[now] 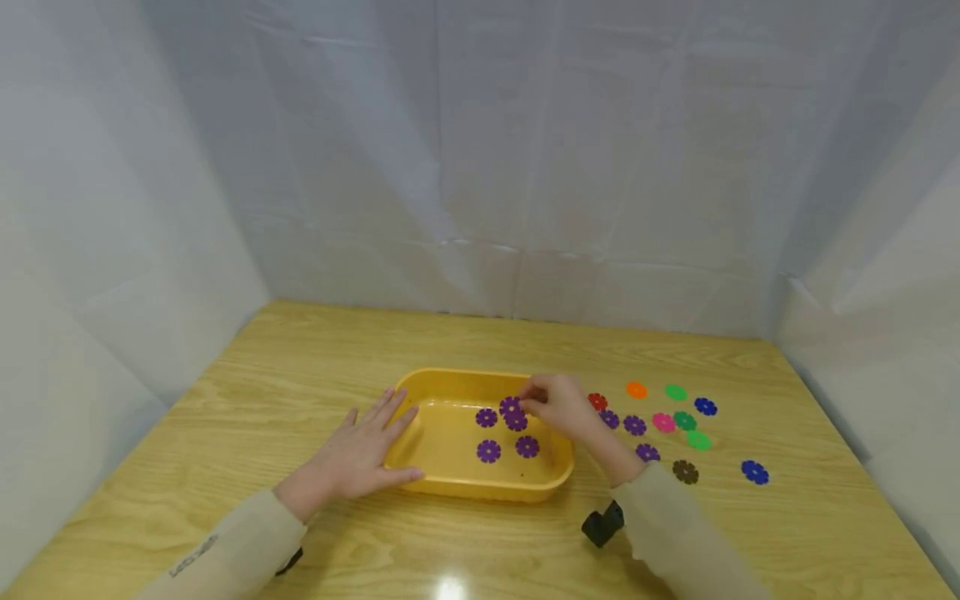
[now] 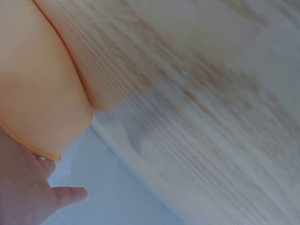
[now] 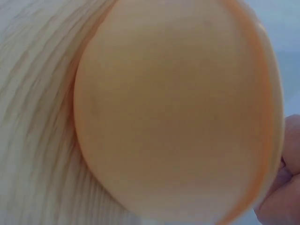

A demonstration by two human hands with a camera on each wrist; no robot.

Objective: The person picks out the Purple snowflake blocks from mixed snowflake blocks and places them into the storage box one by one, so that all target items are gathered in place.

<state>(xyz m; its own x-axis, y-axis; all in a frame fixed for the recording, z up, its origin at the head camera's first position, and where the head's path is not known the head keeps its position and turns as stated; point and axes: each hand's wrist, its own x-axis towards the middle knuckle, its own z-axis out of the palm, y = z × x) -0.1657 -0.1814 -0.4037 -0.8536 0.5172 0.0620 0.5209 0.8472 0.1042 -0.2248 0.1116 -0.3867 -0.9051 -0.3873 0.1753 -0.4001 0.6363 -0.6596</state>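
In the head view, a yellow plastic tray [image 1: 442, 433] stands on the table. My left hand [image 1: 358, 454] rests on its left rim, fingers straight and spread. Over the tray's right part, my right hand [image 1: 564, 408] pinches a purple notched flower-shaped disc [image 1: 510, 406] between thumb and fingers. Several matching purple discs [image 1: 488, 451] lie flat inside the tray, one partly overlapped by the held disc. The left wrist view shows the tray's outer wall [image 2: 42, 79] beside the left hand. In the right wrist view the tray wall [image 3: 173, 108] hides most of the right hand.
Right of the tray lie loose discs: several purple ones [image 1: 634, 425], a red [image 1: 597, 402], an orange [image 1: 636, 390], a pink [image 1: 663, 422], a brown [image 1: 686, 472], plus greens [image 1: 676, 392] and blues [image 1: 755, 472]. White sheeting [image 1: 480, 167] encloses the wooden table's back and sides.
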